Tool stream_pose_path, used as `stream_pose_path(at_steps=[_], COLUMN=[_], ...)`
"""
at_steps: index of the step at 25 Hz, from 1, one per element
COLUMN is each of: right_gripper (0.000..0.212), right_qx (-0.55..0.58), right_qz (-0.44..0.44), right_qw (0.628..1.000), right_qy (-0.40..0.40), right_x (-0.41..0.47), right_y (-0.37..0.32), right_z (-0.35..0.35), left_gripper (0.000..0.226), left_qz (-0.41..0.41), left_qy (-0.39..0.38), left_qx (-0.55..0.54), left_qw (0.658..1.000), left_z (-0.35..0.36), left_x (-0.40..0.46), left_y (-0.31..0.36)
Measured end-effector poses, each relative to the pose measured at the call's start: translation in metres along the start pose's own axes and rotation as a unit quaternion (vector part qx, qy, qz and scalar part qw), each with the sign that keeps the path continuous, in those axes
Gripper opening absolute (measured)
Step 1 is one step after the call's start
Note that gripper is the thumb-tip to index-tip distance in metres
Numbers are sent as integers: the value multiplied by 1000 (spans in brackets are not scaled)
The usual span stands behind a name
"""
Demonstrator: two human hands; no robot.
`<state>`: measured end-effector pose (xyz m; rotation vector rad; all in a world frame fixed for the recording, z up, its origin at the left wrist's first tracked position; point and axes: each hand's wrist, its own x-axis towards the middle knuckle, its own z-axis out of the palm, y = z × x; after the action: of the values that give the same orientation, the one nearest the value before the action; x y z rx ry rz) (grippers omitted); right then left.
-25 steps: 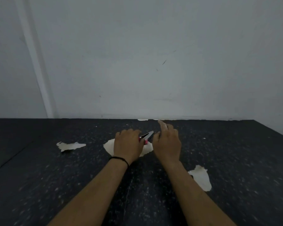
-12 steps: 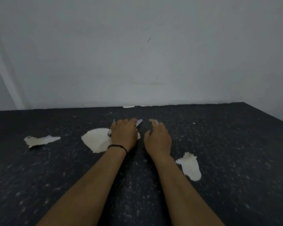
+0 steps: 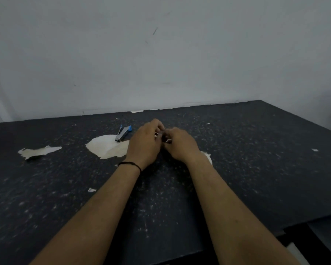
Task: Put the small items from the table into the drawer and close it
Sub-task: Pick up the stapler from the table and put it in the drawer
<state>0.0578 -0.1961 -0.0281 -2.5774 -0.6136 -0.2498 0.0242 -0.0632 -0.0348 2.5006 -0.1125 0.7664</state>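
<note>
My left hand (image 3: 144,145) and my right hand (image 3: 181,146) meet over the middle of the black speckled table (image 3: 256,159). Their fingers are curled together around a small item (image 3: 167,140), of which only pale, metallic bits show between the fingertips. What the item is cannot be told. A blue and grey stapler (image 3: 123,133) lies on the table just left of my left hand, apart from it, at the edge of a pale worn patch (image 3: 105,148). A black band circles my left wrist.
More pale peeled patches mark the tabletop at the left (image 3: 39,152) and beside my right wrist (image 3: 207,156). A grey wall stands right behind the table. At the lower right, below the table's front edge, a dark recess (image 3: 317,238) shows, possibly the drawer.
The view has tilted down and shifted. My left hand moved right off the stapler, which now lies uncovered. Both hands have closed together around a small item.
</note>
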Motion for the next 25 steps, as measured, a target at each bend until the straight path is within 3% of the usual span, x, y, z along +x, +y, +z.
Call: stream_pose_path(at_steps=[4,7,16,19,25], right_gripper=[17,16,24,31,22], right_qx=[-3,-22,-61,-63,-47], right_qz=[72,132,301,337,429], right_qw=[995,985,887,847,773], right_qy=[64,112,344,406,465], right_x=[-55,-102,-228,-253,-300], right_y=[25,51,138,159,186], right_z=[-36,-65,-105,-111,-118], left_gripper=[52,66,66,48,53], left_qz=[15,10,83,118,111], left_qy=[-21,-70,-216,-224,-228], left_qx=[15,-16,22,73,87], left_qw=[1000,997,973,965,963], left_z=[14,31,106,133,162], left_x=[-23,-37,-82,-82,-83], left_y=[53,106,241,268,286])
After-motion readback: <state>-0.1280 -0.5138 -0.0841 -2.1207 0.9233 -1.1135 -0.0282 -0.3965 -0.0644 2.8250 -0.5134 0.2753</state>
